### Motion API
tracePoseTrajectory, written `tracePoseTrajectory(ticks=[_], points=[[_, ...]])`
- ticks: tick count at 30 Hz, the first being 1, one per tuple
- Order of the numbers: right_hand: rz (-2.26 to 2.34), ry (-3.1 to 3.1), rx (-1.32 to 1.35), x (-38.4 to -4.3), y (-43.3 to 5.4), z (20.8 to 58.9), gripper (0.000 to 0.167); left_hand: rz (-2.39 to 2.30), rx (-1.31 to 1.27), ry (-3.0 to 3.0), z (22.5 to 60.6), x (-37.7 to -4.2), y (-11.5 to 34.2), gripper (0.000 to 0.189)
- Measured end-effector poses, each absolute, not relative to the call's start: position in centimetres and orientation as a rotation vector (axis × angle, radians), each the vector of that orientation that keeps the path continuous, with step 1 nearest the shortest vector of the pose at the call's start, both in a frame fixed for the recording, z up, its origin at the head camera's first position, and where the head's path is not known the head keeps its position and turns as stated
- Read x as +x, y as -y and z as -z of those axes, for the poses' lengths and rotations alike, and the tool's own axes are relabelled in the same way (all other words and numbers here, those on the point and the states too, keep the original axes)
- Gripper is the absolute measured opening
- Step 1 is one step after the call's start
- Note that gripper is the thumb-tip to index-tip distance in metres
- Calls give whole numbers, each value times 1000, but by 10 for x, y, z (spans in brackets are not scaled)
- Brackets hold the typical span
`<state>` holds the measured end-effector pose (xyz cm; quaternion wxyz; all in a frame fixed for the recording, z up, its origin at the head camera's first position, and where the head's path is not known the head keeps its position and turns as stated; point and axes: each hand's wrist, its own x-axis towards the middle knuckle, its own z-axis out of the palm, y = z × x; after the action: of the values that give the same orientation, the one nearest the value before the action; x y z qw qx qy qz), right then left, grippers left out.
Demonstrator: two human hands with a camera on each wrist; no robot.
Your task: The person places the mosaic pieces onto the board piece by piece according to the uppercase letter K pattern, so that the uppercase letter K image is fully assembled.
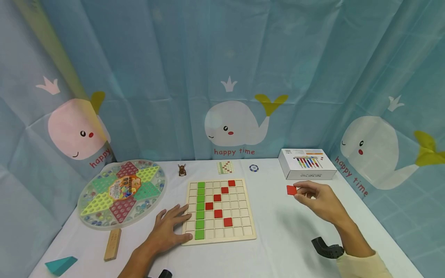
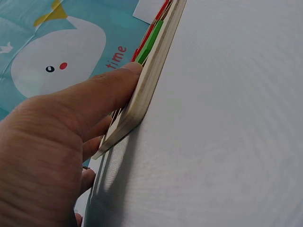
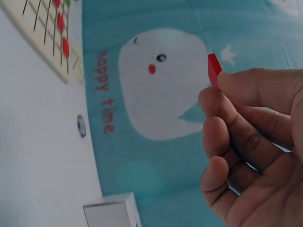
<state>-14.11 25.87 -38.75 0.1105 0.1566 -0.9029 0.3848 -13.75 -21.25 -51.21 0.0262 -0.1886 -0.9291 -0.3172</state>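
Observation:
A wooden grid board [image 1: 240, 208] lies on the white table, with green square tiles [image 1: 200, 208] filling one column near its left side. Several red tiles [image 1: 218, 213] make a slanting, angled line to the right of that column. My left hand [image 1: 168, 227] rests on the board's left edge, fingers spread, and the left wrist view shows its thumb on the near corner. Off to the board's right, my right hand [image 1: 320, 199] pinches a red square tile [image 3: 214, 68] between thumb and fingertips, raised above the table.
Behind the board lie a small pattern card [image 1: 225, 167], a toy mouse figure [image 1: 182, 170] and a round blue-white chip [image 1: 253, 168]. A white box [image 1: 309, 173] stands at back right. On the left are a round marble game board [image 1: 104, 189], a wooden block [image 1: 112, 244] and a teal wedge [image 1: 61, 265].

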Motion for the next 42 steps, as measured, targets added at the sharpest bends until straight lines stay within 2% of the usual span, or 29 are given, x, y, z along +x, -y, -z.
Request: tracePoseTrajectory(ticks=[13, 28, 31, 42], points=[[-1269, 2537, 645, -124, -215, 391, 26, 983, -570, 2879, 513, -137, 212, 69], [-1382, 2696, 687, -129, -170, 435, 22, 980, -589, 2839, 512, -137, 214, 65], [-1403, 2706, 728, -124, -158, 431, 21, 985, -592, 2839, 512, -137, 213, 66], [-1444, 2853, 838, -137, -146, 473, 18, 981, -576, 2878, 511, -138, 212, 67]])
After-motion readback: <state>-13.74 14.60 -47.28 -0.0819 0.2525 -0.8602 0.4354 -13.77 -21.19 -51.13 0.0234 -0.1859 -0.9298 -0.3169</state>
